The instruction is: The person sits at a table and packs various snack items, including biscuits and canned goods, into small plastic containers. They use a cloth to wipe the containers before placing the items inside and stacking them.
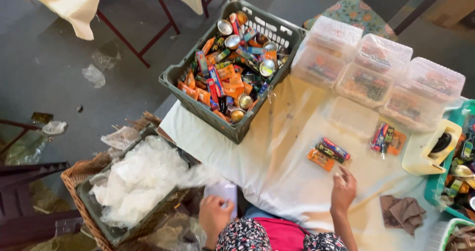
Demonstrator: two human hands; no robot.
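Head view looked down on a white-covered tabletop; at far left a wicker basket held a grey crate stuffed with clear plastic bags; just right of it, at the tabletop's near edge, the left hand was curled closed around a small white plastic pouch; above, a grey crate sat tilted on the tabletop's far corner, full of orange and blue packets and small metal cups; further right, a little cluster of packets lay loose on the cloth; the right hand rested just below it, fingers loosely spread and holding nothing, fingertips near the cluster but apart from it; beyond stood clear lidded boxes, a bagged set of packets, a cream tape dispenser and a brown cloth.
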